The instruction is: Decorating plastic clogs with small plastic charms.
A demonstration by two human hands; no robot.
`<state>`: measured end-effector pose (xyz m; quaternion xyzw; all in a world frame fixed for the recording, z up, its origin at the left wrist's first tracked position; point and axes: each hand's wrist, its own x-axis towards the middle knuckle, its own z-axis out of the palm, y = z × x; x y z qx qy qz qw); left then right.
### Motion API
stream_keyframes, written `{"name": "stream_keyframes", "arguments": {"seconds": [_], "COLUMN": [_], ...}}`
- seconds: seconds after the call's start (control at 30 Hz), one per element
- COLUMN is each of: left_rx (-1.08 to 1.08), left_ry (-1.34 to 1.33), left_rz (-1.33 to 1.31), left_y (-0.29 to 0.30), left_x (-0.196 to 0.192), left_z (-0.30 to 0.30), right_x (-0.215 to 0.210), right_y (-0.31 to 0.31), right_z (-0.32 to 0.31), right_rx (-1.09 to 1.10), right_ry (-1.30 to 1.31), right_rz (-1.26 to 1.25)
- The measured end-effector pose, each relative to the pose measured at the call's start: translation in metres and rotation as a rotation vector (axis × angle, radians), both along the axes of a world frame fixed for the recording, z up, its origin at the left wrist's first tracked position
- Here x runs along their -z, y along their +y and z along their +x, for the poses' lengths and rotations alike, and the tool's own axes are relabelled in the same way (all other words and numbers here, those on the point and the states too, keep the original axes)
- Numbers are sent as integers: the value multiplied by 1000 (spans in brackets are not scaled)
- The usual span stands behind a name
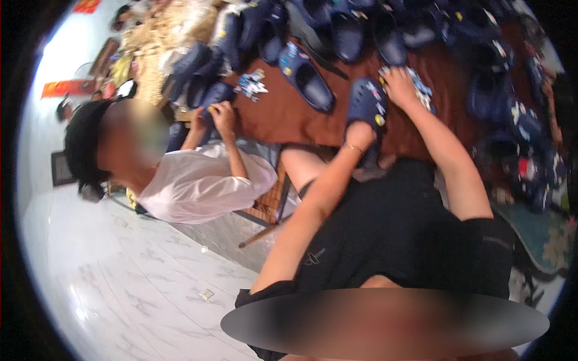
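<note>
My left hand (361, 135) reaches into the opening of a navy clog (363, 99) and holds it, its fingers hidden inside. The clog's toe points away from me, and small white, red and yellow charms sit along its right side. Just to the right, my right hand (398, 85) is over a pile of small blue and white shoe charms (423, 93), with its fingers bent down at the pile's left edge. Whatever is between those fingertips is too small to make out. Another navy clog with charms (307, 78) lies to the left on the brown cloth (274, 114).
Many navy clogs (349, 39) line the far side and right of the table. A second charm pile (251, 84) lies at left. Beside me, a person in a white shirt (198, 183) handles a navy clog (217, 94). White tiled floor (138, 277) stretches lower left.
</note>
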<state>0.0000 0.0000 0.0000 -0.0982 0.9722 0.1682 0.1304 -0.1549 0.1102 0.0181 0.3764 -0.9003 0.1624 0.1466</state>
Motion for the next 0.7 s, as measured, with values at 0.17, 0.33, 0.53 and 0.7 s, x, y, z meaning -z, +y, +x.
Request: {"name": "stream_keyframes", "arguments": {"seconds": [0.17,0.33,0.53,0.7], "left_rx": [29,39,76,44], "left_ry": [107,82,81,18], "left_rz": [56,83,57,69], "left_y": [1,0,0,2], "left_x": [-4,-7,-18,-22], "left_z": [-1,-3,-3,-2], "right_x": [-5,-20,-17,-21], "right_y": [-5,-3,-6,-6], "right_z": [-5,-3,-9,-7], "right_rx": [19,-22,53,94], "right_ry": [-41,-98,-89,-114], "right_rz": [143,120,274,200]}}
